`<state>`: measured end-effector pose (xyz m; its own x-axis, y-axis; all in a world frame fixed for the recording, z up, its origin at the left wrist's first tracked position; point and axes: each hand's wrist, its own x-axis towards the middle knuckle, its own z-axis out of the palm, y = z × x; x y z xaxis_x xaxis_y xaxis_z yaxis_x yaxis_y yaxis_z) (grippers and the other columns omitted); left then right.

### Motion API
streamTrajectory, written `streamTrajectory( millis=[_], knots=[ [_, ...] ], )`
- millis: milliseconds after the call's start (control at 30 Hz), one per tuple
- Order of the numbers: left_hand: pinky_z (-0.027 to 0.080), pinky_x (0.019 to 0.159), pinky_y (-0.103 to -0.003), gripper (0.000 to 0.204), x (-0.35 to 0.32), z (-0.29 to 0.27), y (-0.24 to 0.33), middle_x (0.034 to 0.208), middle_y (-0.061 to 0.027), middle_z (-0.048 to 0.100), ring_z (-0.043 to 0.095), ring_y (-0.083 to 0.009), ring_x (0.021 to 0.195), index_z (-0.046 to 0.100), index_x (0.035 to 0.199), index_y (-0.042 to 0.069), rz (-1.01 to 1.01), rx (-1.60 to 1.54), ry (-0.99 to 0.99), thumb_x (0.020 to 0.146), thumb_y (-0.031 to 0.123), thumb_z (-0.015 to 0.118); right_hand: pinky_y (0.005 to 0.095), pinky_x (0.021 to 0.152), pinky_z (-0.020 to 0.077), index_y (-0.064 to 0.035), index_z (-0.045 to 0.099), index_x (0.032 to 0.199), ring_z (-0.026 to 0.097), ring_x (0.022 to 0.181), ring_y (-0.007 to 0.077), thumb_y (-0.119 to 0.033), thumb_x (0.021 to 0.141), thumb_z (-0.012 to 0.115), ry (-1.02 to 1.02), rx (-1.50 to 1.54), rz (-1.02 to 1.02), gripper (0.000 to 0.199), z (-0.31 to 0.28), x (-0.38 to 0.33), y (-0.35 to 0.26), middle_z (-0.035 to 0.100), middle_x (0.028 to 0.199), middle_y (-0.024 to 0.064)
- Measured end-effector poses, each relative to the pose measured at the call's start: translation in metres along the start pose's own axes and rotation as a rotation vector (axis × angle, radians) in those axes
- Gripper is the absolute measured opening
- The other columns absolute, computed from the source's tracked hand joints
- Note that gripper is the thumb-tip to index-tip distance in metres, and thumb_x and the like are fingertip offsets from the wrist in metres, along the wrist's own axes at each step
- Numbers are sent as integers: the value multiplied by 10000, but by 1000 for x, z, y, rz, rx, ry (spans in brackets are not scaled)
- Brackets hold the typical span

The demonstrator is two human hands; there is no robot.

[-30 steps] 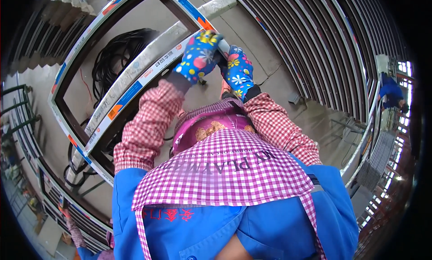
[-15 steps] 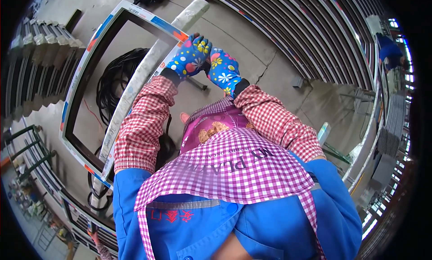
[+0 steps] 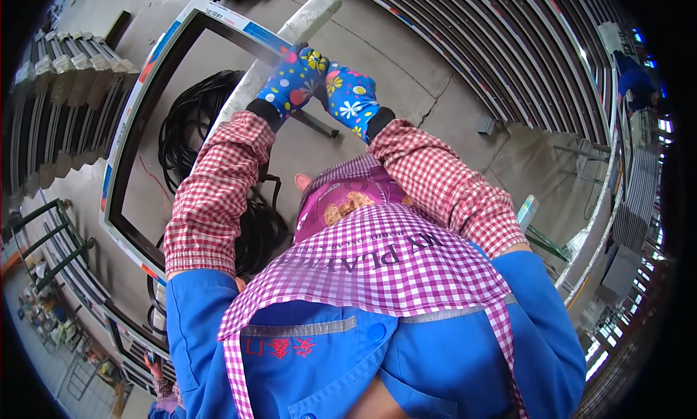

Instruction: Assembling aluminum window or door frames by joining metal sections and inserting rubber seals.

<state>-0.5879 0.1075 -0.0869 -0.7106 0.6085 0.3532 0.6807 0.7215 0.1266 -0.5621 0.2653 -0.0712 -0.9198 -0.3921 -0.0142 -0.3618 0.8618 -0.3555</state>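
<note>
My left hand (image 3: 296, 78), in a blue flowered glove, is closed over the right-hand corner of a large rectangular frame (image 3: 109, 178). The frame is dark inside, and its outer faces carry white film with blue and red patches. Right beside it, my right hand (image 3: 351, 98) in a matching glove is closed too, its fingers against the left hand. Whatever the fingers grip is hidden by the gloves. Under the frame runs a long pale wrapped beam (image 3: 311, 18), slanting away from me.
Coiled black cable (image 3: 181, 129) lies on the floor inside the frame's outline. Stacked frames (image 3: 69, 103) stand at the left; long dark profiles (image 3: 501, 49) fill the far right. A dark metal leg (image 3: 319, 124) juts out below my hands. Another person's arm (image 3: 156, 368) shows at lower left.
Both hands have moved slightly away from me and to the left. My left forearm has swung left, uncovering more black cable beside my apron.
</note>
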Motion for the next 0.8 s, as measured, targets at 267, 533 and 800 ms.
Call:
streamTrajectory(
  millis=[267,533,800],
  knots=[
    [476,828,-380,198,9,-17,-10,847,-91,620,603,-286,880,623,867,82,5,-148,53,685,153,659,437,644,521,-75,581,946,659,769,332,-288,814,635,10,26,11,256,-4,1,3,666,817,137],
    [453,867,-366,239,4,-21,-23,938,-101,636,595,-295,934,637,921,66,58,-199,-51,705,161,675,447,672,513,-92,618,930,657,814,324,-349,853,591,-6,34,14,269,4,10,6,666,881,160],
    [428,952,-430,384,-152,-26,151,1145,-158,610,550,-378,1090,611,1144,87,-806,-390,426,761,81,628,420,726,493,-51,618,943,612,807,335,-170,789,615,99,215,-769,195,18,-4,-46,619,826,139]
  ],
)
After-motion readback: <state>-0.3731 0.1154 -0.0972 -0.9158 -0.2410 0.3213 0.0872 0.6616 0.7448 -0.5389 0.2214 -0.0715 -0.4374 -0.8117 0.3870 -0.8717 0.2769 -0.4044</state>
